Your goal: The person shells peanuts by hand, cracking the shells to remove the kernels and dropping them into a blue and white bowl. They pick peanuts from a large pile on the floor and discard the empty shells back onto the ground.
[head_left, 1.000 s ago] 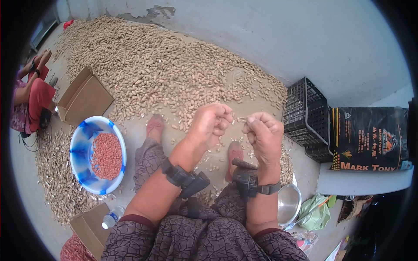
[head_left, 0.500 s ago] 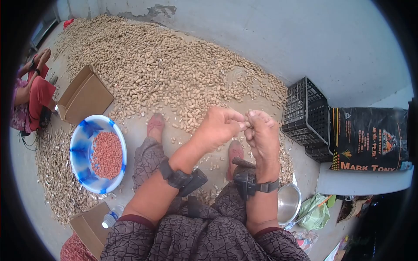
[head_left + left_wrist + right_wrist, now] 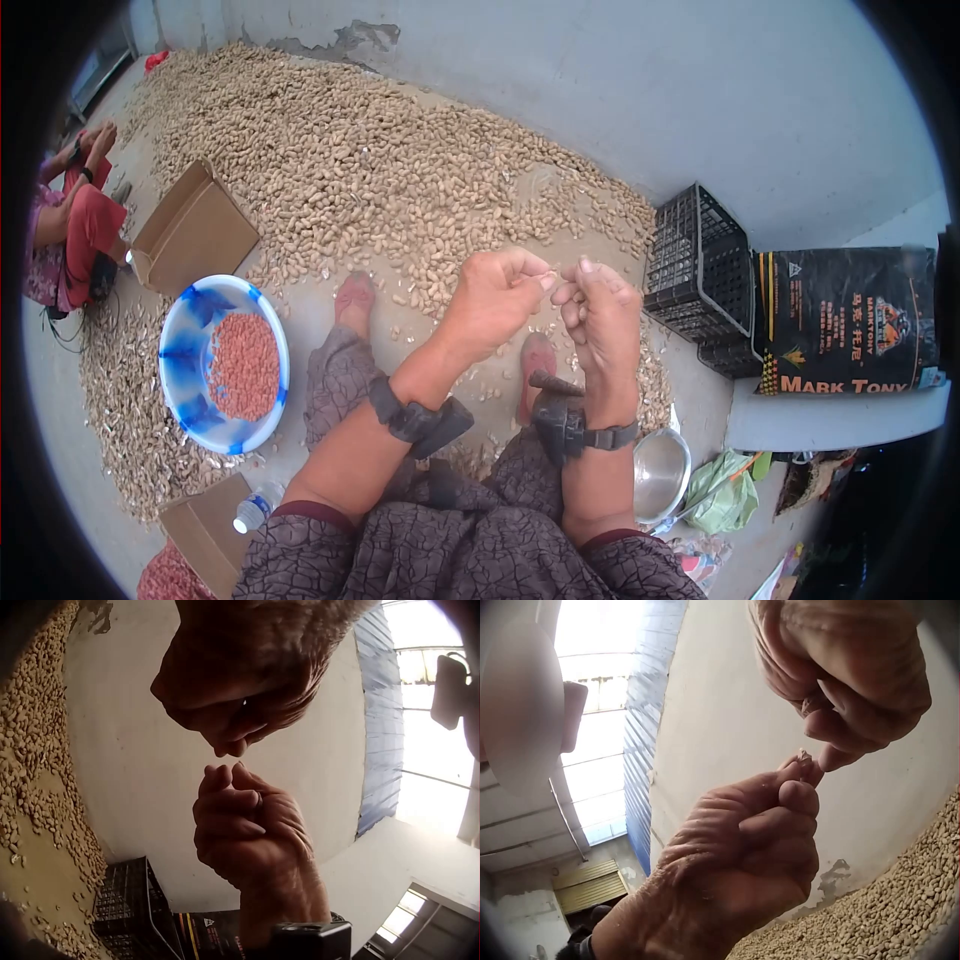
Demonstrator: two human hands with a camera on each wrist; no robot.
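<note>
- Fingers (image 3: 522,264) of the left hand (image 3: 490,300) and of the right hand (image 3: 603,315) are curled and meet tip to tip in the head view, both pinching a peanut pod (image 3: 552,276).
- The pod sits at 3 o'clock from the left fingertips and at 9 o'clock from the right ones, so both hands are equally near. Its long axis seems to run 9 to 3, from hand to hand, though it is too small to be sure.
- Below is a concrete floor (image 3: 310,310). A heap of unshelled peanuts (image 3: 380,170) spreads from 12 round to 9 o'clock, up to the wall (image 3: 650,90). A blue-and-white basin (image 3: 175,335) of red kernels (image 3: 243,365) lies at 8 o'clock, a black crate (image 3: 700,265) at 3 and a steel bowl (image 3: 660,475) at 5.
- In the left wrist view the left hand (image 3: 247,675) is on top, with the right hand (image 3: 247,840) at 6 o'clock beneath it. Their fingertips touch, and the pod is hidden.
- In the right wrist view the right hand (image 3: 840,667) is uppermost and the left hand (image 3: 735,855) lies at 7 o'clock. The left thumb and forefinger nip the pale pod (image 3: 804,756), and a right fingertip presses it from 1 o'clock.
</note>
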